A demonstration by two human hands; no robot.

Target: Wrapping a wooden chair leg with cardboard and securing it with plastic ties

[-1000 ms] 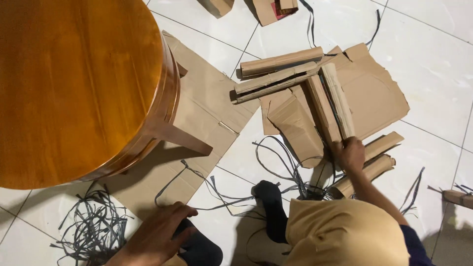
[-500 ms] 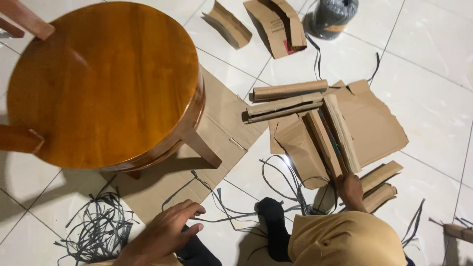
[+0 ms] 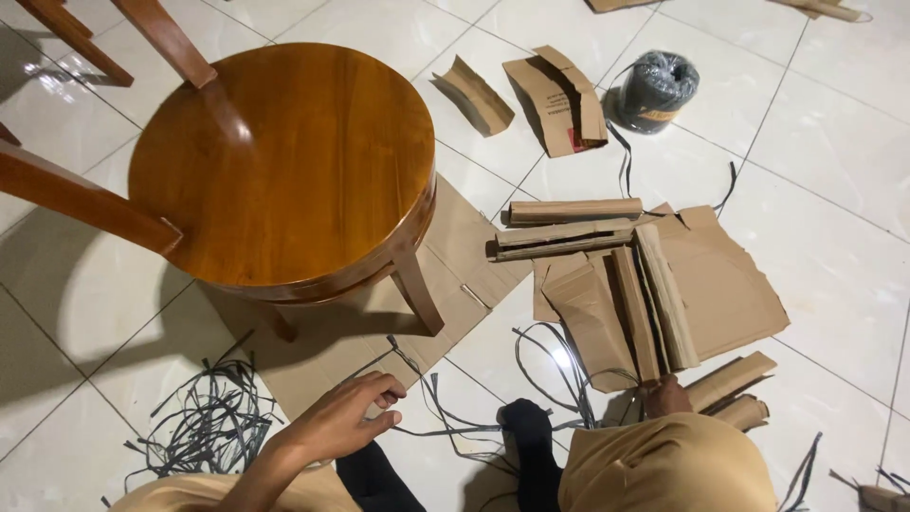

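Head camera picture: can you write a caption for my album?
Left hand over black straps, right hand at folded cardboard, beside a round wooden chair.

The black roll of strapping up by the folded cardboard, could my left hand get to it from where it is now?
Probably not without leaning: the left hand rests low by the loose straps, and the black roll sits far across the cardboard bundles.

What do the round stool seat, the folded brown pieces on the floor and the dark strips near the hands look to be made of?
Round stool seat: wood, by its grain, with a glossy varnish that reflects light. Folded brown pieces: apparently plain matte cardboard, creased and torn at the edges. Dark strips: thin, flat, curling bands, probably plastic strapping; hard to be sure. Left hand lies nearest them.
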